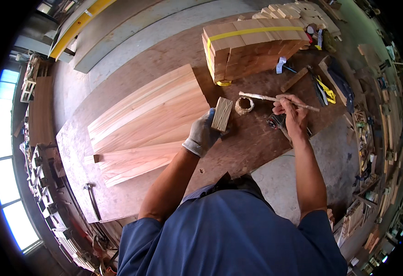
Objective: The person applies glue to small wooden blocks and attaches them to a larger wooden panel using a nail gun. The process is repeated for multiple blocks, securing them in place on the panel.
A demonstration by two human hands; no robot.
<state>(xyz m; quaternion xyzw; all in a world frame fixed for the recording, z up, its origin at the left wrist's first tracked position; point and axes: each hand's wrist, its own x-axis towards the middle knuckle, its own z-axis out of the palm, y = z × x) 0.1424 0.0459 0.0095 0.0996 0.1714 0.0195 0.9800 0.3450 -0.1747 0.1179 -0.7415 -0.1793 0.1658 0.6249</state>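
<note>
Small wooden block (222, 114), upper face smeared pale and streaky, gripped in the gloved left hand (202, 131), just off the right end of the laid-out planks (155, 117). Bare right hand (293, 112) pinches a thin stick (266, 97), pale-coated tip near the far rim of a crusted round pot (244, 112). Beyond: timber stack (252, 50), yellow-strapped. Hammer (91, 202) at table's (252, 147) left.

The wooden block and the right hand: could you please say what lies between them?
The head view shows a round pot and part of a stick there.
</note>
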